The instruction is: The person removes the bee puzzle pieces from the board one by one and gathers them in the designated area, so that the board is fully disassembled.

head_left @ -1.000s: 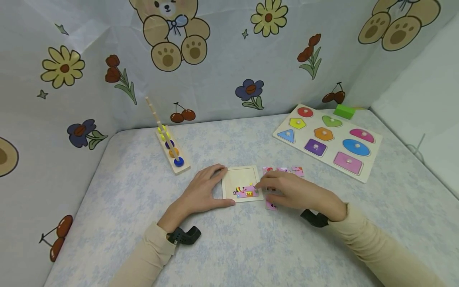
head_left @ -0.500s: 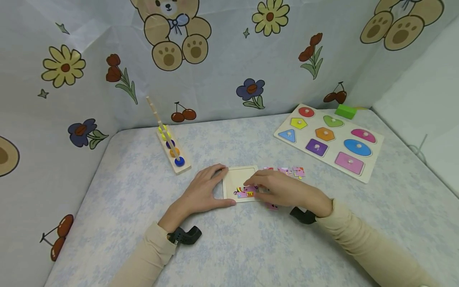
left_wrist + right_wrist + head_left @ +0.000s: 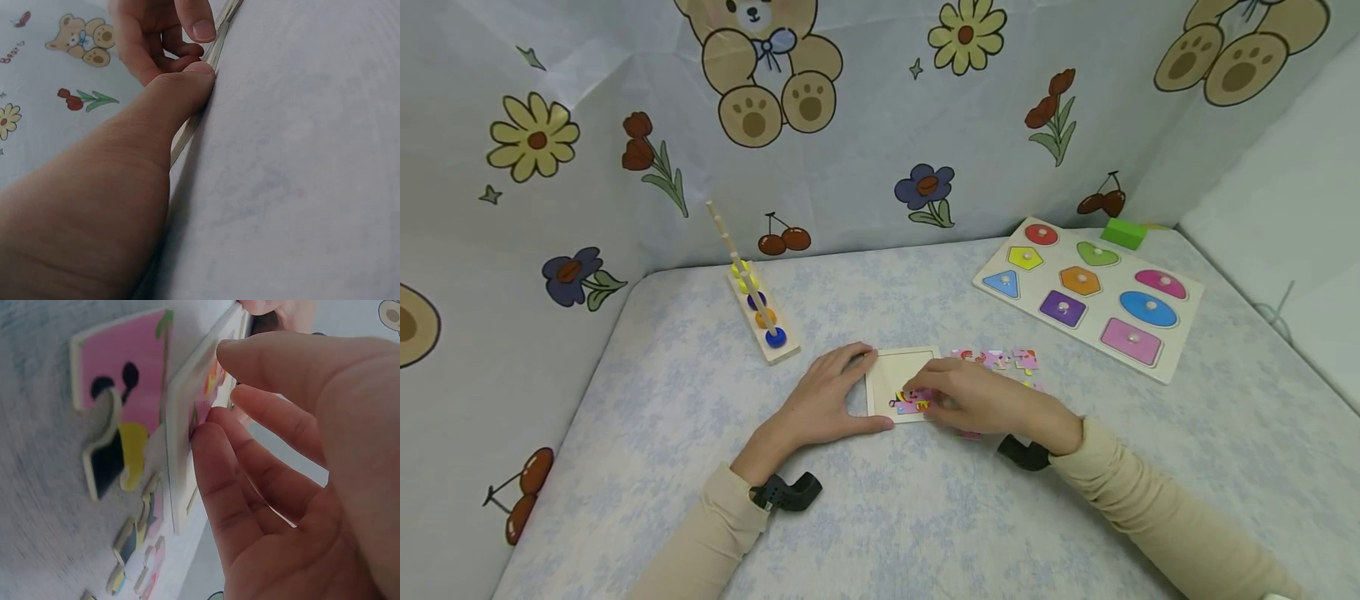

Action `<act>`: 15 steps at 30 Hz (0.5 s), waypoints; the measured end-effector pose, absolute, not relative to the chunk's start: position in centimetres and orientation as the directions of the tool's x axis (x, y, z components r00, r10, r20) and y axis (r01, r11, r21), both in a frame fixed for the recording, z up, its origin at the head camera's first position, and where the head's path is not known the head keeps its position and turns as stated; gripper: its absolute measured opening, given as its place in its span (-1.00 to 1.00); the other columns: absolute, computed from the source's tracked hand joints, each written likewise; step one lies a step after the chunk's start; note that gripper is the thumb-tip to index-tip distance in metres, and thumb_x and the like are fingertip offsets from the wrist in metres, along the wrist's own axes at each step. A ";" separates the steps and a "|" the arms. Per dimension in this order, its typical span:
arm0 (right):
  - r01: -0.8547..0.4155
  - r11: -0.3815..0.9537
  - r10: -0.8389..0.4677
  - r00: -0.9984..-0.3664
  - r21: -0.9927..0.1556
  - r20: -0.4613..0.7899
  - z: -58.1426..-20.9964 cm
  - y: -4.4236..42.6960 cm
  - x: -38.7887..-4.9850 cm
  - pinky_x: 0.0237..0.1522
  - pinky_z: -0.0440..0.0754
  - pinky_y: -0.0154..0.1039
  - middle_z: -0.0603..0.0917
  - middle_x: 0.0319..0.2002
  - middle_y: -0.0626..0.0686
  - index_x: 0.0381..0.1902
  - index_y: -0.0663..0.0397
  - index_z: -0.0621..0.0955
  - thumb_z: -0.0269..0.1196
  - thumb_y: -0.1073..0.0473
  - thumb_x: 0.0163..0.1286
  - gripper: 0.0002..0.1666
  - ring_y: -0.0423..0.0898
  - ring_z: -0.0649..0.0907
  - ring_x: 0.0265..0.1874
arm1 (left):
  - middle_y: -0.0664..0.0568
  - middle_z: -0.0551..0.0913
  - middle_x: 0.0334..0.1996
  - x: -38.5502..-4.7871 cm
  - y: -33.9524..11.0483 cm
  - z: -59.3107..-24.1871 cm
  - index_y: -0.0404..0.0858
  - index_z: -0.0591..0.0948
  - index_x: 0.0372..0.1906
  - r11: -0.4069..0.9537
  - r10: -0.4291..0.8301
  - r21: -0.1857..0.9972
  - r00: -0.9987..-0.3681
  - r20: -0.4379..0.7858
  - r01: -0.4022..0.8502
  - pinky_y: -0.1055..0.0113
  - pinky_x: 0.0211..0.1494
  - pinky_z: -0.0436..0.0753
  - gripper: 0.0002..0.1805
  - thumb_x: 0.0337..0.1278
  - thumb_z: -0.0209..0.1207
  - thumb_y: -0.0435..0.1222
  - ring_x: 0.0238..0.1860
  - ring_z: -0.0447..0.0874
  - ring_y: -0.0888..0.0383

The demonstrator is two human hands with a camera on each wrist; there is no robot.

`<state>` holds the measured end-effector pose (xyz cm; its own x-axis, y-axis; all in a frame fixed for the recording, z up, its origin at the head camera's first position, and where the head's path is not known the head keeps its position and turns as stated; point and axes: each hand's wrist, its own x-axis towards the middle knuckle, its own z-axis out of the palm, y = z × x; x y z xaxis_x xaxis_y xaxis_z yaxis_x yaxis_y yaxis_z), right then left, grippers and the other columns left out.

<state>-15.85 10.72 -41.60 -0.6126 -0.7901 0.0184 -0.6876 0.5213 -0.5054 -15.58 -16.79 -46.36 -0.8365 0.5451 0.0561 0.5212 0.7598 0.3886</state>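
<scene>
A small square wooden puzzle tray (image 3: 895,364) lies on the table between my hands. Joined pink puzzle pieces (image 3: 907,407) with a picture sit in its near part. My left hand (image 3: 823,400) grips the tray's left side, thumb along the near edge and fingers at the far corner. Over the near right part of the tray is my right hand (image 3: 973,392); in the right wrist view its fingertips touch the pieces, thumb and fingers apart. Loose puzzle pieces (image 3: 992,360) lie right of the tray, partly hidden by this hand; a pink piece (image 3: 140,381) looms close in the right wrist view.
A shape board (image 3: 1090,312) with knobbed pieces lies at the back right, a green block (image 3: 1122,233) behind it. At the back left stands a wooden base (image 3: 781,354) with coloured discs and a leaning rod. A patterned cloth (image 3: 850,192) hangs behind the table.
My right hand has moved left from the tray's right edge onto the pieces inside it, uncovering more loose pieces behind. My left hand keeps its place on the tray.
</scene>
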 end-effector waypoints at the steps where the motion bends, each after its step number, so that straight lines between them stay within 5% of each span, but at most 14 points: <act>1: -0.688 0.519 -0.791 -0.612 -0.507 0.021 -41.6 10.7 -15.9 -0.20 0.60 -0.35 0.69 -0.03 -0.01 0.14 0.07 0.70 0.34 0.27 0.40 -0.64 -0.15 0.56 -0.25 | 0.00 0.22 0.57 -15.6 -16.8 -46.4 -0.16 0.21 0.63 0.759 0.546 0.389 -0.836 0.057 0.523 -0.08 0.61 0.17 0.18 0.04 0.29 0.42 0.59 0.14 -0.04; 15: -0.702 0.525 -0.792 -0.610 -0.481 0.026 -42.1 10.5 -15.8 -0.21 0.55 -0.33 0.65 0.00 0.03 0.16 0.08 0.69 0.38 0.22 0.41 -0.63 -0.14 0.52 -0.25 | -0.02 0.23 0.56 -15.5 -16.8 -46.2 -0.18 0.21 0.63 0.755 0.551 0.389 -0.832 0.061 0.528 -0.08 0.62 0.17 0.19 0.03 0.31 0.40 0.58 0.15 -0.05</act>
